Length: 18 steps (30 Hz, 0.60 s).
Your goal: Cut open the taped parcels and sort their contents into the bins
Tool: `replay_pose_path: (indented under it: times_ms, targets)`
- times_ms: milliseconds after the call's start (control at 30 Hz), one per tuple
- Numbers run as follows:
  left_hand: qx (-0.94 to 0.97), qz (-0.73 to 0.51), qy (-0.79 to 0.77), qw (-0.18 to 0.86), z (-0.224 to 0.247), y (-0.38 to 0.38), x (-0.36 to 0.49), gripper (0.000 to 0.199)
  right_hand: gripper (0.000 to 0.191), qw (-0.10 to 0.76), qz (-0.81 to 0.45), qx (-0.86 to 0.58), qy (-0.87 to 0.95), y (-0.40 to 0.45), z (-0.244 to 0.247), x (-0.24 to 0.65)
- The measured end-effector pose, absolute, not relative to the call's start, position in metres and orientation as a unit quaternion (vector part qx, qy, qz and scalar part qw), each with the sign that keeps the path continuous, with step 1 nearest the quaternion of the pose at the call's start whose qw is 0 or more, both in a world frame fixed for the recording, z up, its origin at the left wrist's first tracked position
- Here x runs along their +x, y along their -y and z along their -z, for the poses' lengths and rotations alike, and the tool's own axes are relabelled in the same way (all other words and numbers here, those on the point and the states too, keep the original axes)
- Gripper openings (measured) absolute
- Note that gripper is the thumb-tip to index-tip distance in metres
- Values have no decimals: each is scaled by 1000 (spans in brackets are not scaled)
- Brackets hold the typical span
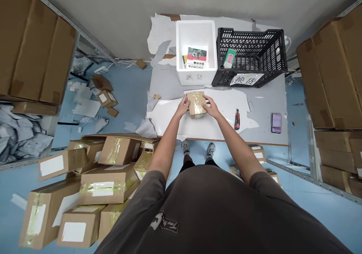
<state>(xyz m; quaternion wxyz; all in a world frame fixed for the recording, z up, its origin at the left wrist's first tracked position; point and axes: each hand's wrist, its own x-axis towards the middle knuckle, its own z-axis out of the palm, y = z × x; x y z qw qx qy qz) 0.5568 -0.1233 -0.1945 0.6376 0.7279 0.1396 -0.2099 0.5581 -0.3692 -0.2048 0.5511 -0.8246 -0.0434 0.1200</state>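
A small cardboard box [197, 103] with shiny clear tape across it is on the white-covered table, between my two hands. My left hand [183, 106] grips its left side, fingers bent against the edge. On the opposite side my right hand [210, 107] holds the box with thumb and fingers. To the right of the box lies a red and black utility knife [236, 119]. Behind it stand a white bin [196, 77] with booklets in it and a black plastic crate [278, 70] holding a green and pink packet [230, 58].
A phone [276, 123] lies at the table's right side. Several taped cartons [102, 188] are piled on the floor at the left. Shelves with large cardboard boxes [336, 73] flank both sides. Torn paper [146, 128] hangs over the table's left front corner.
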Motion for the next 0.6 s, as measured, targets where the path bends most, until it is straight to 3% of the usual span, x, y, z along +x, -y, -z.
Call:
replay_pose_path:
  times_ms: [100, 300, 600]
  targets:
    - [726, 195, -115, 650, 194, 116, 551, 89, 91, 567, -135, -812, 24, 372, 205, 557]
    - [718, 139, -24, 681, 203, 124, 498, 127, 112, 636, -211, -742, -5, 393, 202, 514]
    - [718, 53, -76, 689, 184, 134, 503, 102, 96, 626, -150, -765, 14, 368, 193, 513]
